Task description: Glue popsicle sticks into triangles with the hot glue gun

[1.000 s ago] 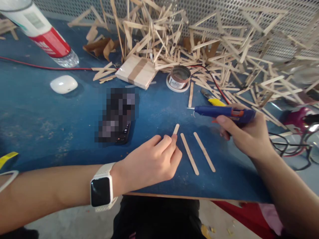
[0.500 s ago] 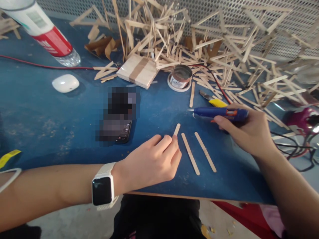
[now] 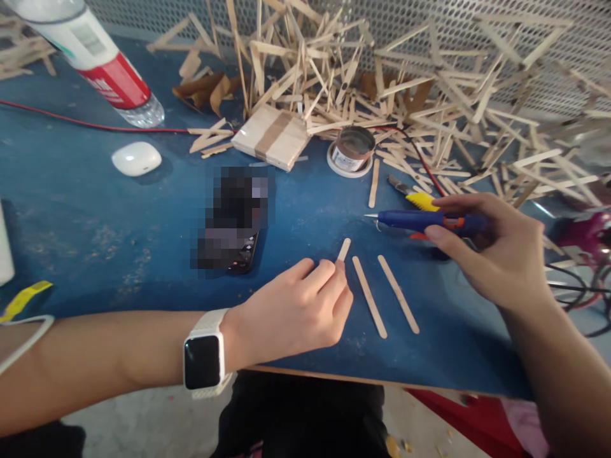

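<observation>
Under the bunched fingers of the left hand (image 3: 296, 308), at lower centre of the frame, a stick (image 3: 344, 248), mostly covered, with just the far end showing; no telling pinch from press. Firmly in the grasp of the right hand (image 3: 501, 248), at right of centre, a glue gun (image 3: 410, 220), nozzle toward the left of the frame, with a thin strand hanging near the tip. Hands well apart. Just right of the left hand, an inner stick (image 3: 369, 297) and an outer stick (image 3: 399, 294), slanted, roughly side by side and not touching, on the blue table (image 3: 305, 210). Compared with a second ago, only small changes: whole view slid slightly rightward, a white edge (image 3: 4, 245) newly in at far left, nozzle a touch closer to the covered stick yet clear of it. No shift seen in the layout of the three sticks, nor any release by either hand. As a judgement, a near-pause in the work: stick kept steady, nozzle close by, no contact made. Above centre, a jar (image 3: 351, 159) and a cutter (image 3: 422, 201), the latter partly behind the right hand; farther up, a pack (image 3: 272, 137); left of centre, a phone (image 3: 245, 257), mostly blurred out; at upper left, a bottle (image 3: 114, 76).
</observation>
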`<action>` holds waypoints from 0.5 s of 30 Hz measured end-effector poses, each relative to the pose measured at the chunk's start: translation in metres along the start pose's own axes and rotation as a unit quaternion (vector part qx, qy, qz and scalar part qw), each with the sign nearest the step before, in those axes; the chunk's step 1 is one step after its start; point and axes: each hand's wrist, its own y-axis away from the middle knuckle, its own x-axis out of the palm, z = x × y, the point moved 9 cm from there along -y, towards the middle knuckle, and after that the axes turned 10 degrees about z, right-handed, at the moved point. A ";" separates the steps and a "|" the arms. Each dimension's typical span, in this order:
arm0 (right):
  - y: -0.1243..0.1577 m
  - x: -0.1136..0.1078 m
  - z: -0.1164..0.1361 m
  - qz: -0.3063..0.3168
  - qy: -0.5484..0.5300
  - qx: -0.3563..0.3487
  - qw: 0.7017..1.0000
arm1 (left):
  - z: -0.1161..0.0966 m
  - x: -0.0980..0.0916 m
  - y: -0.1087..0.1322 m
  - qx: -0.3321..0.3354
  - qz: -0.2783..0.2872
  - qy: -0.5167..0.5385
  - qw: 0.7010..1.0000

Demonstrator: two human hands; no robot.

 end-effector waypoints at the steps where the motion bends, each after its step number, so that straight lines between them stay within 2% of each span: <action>1: 0.001 -0.002 0.004 -0.019 -0.002 -0.021 1.000 | 0.000 0.000 0.000 0.000 0.002 -0.001 1.000; 4: 0.011 -0.015 0.023 -0.119 0.052 -0.131 0.983 | 0.000 0.002 0.000 0.002 0.012 -0.001 1.000; 6: 0.022 -0.023 0.037 -0.187 0.113 -0.207 0.954 | 0.000 0.002 0.000 0.004 0.015 0.000 1.000; 8: 0.031 -0.026 0.046 -0.219 0.149 -0.252 0.931 | 0.000 0.001 -0.001 0.005 0.016 0.004 1.000; 10: 0.037 -0.027 0.054 -0.227 0.157 -0.291 0.916 | 0.000 0.001 -0.002 0.004 0.018 0.007 1.000; 12: 0.043 -0.022 0.068 -0.209 0.161 -0.340 0.903 | 0.000 0.001 -0.002 0.003 0.020 0.009 1.000; 15: 0.048 0.000 0.088 -0.113 0.158 -0.392 0.899 | 0.000 0.001 -0.002 0.002 0.017 0.007 1.000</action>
